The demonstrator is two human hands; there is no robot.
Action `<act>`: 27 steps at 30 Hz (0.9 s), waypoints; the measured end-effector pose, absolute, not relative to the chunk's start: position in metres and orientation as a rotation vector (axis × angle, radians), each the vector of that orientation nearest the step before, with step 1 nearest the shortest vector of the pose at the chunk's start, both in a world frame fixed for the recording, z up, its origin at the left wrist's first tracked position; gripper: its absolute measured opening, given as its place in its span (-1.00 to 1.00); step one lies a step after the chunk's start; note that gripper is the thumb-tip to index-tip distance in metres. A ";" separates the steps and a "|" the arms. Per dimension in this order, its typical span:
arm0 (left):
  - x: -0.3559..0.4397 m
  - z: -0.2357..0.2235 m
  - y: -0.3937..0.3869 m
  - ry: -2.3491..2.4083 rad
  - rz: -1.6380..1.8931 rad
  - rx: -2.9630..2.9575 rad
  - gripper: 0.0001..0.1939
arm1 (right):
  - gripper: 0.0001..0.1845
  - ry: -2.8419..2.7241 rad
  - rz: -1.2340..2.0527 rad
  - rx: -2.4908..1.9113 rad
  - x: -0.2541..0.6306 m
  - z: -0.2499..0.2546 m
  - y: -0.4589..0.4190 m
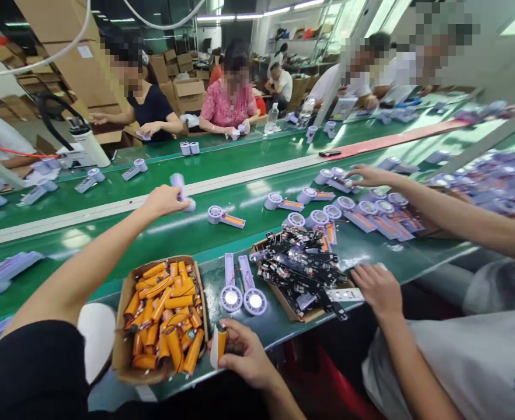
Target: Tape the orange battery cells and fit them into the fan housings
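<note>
My left hand (163, 201) is stretched out over the green conveyor belt, fingers closed around a lilac handheld-fan housing (179, 185). Near the table edge, my right hand (251, 357) grips an orange cylindrical battery (221, 344) with a white strip along its side. Just left of that hand stands a cardboard box (119, 344) heaped with orange wired batteries (170, 309). Two open lilac fan housings, one on the left (231, 297) and one on the right (254, 301), lie face up on the table beyond my right hand.
Right of the housings, a box holds black circuit boards (296, 262). A co-worker's hand (378, 289) rests beside it; their other hand (366, 176) reaches to housings on the belt. Several housings with orange batteries (233, 220) lie along the belt. More people sit opposite.
</note>
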State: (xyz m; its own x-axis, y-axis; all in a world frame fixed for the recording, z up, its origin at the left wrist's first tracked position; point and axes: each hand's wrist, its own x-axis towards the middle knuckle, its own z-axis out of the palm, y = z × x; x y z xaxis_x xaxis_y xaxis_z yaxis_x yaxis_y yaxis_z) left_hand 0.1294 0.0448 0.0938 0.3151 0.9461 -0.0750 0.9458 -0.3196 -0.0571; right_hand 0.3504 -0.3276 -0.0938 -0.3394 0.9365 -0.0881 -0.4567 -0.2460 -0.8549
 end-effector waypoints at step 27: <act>-0.019 -0.015 -0.035 -2.022 0.123 -2.655 -0.48 | -0.31 -0.899 1.335 -1.075 0.356 -0.086 -0.337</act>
